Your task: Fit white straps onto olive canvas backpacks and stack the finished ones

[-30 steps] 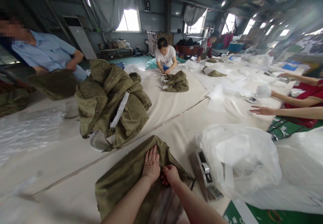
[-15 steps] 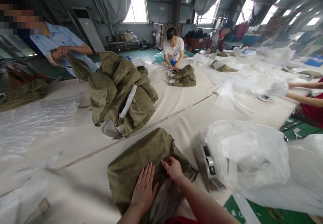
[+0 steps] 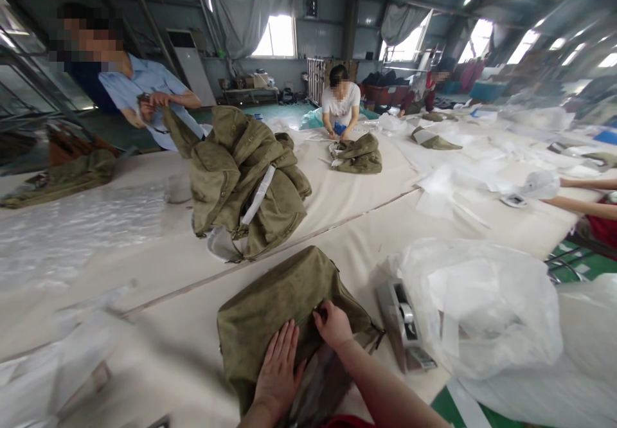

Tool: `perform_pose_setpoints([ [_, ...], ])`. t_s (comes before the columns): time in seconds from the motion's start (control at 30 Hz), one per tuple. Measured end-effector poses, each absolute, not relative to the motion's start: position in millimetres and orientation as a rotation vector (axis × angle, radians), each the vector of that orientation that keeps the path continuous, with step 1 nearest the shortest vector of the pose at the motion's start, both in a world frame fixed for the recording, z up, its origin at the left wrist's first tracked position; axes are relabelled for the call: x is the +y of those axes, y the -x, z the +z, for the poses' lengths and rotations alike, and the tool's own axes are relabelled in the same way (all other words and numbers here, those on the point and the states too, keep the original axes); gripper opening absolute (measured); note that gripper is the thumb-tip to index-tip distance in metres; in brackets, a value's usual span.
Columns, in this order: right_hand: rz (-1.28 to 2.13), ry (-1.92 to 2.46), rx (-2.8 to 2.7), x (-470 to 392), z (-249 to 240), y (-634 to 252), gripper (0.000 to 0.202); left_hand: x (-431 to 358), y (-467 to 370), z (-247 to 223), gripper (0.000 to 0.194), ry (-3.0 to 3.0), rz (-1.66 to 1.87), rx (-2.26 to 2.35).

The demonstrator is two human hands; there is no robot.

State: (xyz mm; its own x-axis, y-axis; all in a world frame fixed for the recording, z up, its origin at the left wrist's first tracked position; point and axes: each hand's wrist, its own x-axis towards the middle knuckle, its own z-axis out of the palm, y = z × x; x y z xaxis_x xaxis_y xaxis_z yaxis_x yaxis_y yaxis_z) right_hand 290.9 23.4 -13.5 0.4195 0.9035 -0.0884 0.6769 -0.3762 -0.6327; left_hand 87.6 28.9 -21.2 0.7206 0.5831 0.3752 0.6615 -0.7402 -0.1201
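An olive-green fabric bag (image 3: 270, 286) lies on the cloth-covered table right in front of me. My left hand (image 3: 279, 367) rests flat on its upper face, fingers stretched out and side by side. Just to the right, my right hand (image 3: 333, 326) is closed in a pinch at the bag's surface. A small dark bit shows at those fingertips, too small to name. Part of the bag's near side is hidden by my forearms.
A grey tape dispenser (image 3: 406, 328) stands right of the bag, beside crumpled clear plastic bags (image 3: 496, 306). Beyond lies a pile of olive bags (image 3: 250, 177), handled by a person in light blue (image 3: 154, 84). Another person in white (image 3: 341, 97) works across the table (image 3: 357, 235).
The whole view has shifted slightly, so things appear a little further right. My left hand stays flat on the bag; my right fingertips have moved slightly left across it, still pinched.
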Motion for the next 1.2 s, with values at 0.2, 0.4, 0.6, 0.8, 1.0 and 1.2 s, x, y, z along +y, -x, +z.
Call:
perform_pose_setpoints([
  [0.2, 0.543, 2.29, -1.45, 28.3, -16.4, -286.4, 0.017, 27.1, -85.6, -26.4, 0.071, 2.677, -0.451, -1.009],
  [0.4, 0.482, 2.427, -1.591, 37.0, -15.7, -285.0, 0.018, 26.6, -86.5, -27.4, 0.067, 2.684, -0.452, -1.009],
  [0.6, 0.466, 2.45, -1.589, 43.4, -6.9, -296.8, 0.015, 26.4, -89.0, -27.0, 0.062, 2.687, -0.442, -1.022],
  [0.8, 0.287, 2.308, -1.884, 25.2, -10.9, -287.8, 0.034, 27.3, -88.8, -28.8, 0.063, 2.692, -0.478, -1.042],
  [1.0, 0.312, 2.14, -1.946, -1.9, 16.1, -260.4, 0.049, 26.7, -89.1, -31.7, 0.064, 2.709, -0.535, -1.017],
  [1.2, 1.106, 2.152, -1.401, -37.4, 29.9, -260.3, 0.043, 39.1, -41.6, 4.7, 0.066, 2.669, -0.676, -1.271],
])
